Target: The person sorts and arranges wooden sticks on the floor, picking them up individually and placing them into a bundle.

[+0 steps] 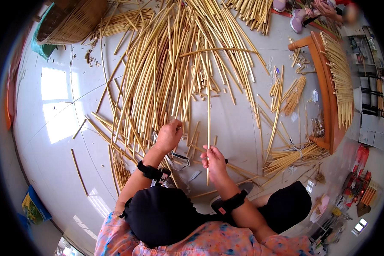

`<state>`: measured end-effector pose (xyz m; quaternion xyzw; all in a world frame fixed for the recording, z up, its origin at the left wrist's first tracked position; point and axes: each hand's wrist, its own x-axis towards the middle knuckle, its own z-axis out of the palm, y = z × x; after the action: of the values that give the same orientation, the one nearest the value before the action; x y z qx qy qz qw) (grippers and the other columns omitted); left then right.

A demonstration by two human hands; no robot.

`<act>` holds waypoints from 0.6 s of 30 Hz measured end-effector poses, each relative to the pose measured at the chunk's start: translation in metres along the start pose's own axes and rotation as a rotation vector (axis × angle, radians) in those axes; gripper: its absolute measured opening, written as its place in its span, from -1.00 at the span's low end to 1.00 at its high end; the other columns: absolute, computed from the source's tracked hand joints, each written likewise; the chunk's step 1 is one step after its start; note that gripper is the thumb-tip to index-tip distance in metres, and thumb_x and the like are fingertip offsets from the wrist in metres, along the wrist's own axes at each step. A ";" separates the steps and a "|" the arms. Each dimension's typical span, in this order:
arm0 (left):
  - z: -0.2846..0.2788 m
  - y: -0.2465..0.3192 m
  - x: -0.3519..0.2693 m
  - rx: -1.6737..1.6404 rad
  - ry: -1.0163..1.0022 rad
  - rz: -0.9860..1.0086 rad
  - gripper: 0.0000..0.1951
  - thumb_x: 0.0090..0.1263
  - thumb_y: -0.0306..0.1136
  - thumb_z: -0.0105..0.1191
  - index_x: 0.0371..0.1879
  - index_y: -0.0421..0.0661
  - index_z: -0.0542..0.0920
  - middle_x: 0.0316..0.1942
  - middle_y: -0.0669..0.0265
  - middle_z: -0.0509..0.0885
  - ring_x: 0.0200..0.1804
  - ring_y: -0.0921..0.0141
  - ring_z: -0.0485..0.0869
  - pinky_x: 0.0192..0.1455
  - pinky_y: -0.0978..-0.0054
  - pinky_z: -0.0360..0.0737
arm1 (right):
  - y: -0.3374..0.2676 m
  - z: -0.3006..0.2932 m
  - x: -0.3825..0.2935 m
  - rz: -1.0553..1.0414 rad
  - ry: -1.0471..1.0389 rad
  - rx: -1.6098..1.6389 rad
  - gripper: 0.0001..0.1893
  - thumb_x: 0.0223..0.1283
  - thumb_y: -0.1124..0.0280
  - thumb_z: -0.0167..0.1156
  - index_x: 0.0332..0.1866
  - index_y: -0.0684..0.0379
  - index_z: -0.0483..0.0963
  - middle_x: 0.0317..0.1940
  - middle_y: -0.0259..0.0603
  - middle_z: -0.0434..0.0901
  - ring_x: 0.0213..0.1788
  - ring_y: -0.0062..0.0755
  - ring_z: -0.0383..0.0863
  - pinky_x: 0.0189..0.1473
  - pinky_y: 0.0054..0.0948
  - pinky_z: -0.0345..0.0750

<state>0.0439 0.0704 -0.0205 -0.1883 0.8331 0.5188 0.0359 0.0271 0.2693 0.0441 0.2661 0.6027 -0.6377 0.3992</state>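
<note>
My right hand (213, 160) is closed around the lower part of a thin, pale yellow cane rod (208, 124), which points away from me over the tiled floor. To its left, my left hand (171, 134) is curled at the near end of a large spread of cane rods (150, 92); whether its fingers hold anything cannot be told. Short cut pieces of cane (198, 80) lie near the far part of the held rod. Below the left hand, a dark curved tool or strap (180, 156) lies partly hidden among the rods.
A wooden stool on its side (323, 92) stands at right, with cane rods (339, 83) along it. Tied bundles of thin canes (296, 156) lie near it. A woven basket (73, 22) is at upper left. Another person's shoe and hands (297, 20) show at upper right.
</note>
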 end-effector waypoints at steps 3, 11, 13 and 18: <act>-0.003 0.003 0.002 -0.505 -0.289 -0.239 -0.84 0.32 -0.41 0.04 -0.19 -0.18 0.53 -0.52 0.31 0.58 -0.45 0.47 0.58 -0.35 0.54 0.53 | -0.001 0.001 0.003 -0.010 0.008 -0.010 -0.78 0.41 0.38 -0.10 0.01 0.24 0.39 -0.46 -0.26 0.47 -0.61 -0.63 0.32 -0.58 -0.65 0.27; -0.005 0.015 -0.002 -1.074 -0.524 -0.396 -0.91 0.38 -0.44 0.04 -0.22 -0.15 0.54 -0.35 0.41 0.61 -0.37 0.56 0.58 -0.27 0.66 0.53 | -0.007 0.009 -0.001 -0.045 0.004 -0.009 -0.72 0.45 0.29 -0.16 0.09 0.22 0.32 -0.26 -0.13 0.57 -0.27 -0.36 0.65 -0.24 -0.50 0.58; -0.002 0.021 -0.004 -1.088 -0.608 -0.378 -0.89 0.36 -0.44 0.07 -0.20 -0.16 0.55 -0.39 0.43 0.60 -0.42 0.55 0.58 -0.29 0.64 0.54 | -0.006 0.008 -0.003 -0.076 0.021 0.006 -0.71 0.45 0.28 -0.16 0.10 0.22 0.30 -0.22 -0.09 0.57 -0.24 -0.31 0.65 -0.20 -0.44 0.60; 0.001 0.024 -0.004 -1.075 -0.646 -0.393 -0.88 0.33 -0.45 0.11 -0.20 -0.16 0.57 -0.38 0.39 0.63 -0.42 0.54 0.59 -0.32 0.67 0.49 | -0.017 0.014 -0.005 -0.048 0.018 0.026 -0.68 0.45 0.28 -0.18 0.14 0.24 0.28 -0.21 -0.01 0.59 -0.27 -0.27 0.67 -0.21 -0.42 0.61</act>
<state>0.0388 0.0815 0.0009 -0.1637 0.3554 0.8769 0.2792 0.0177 0.2554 0.0596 0.2625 0.6040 -0.6524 0.3751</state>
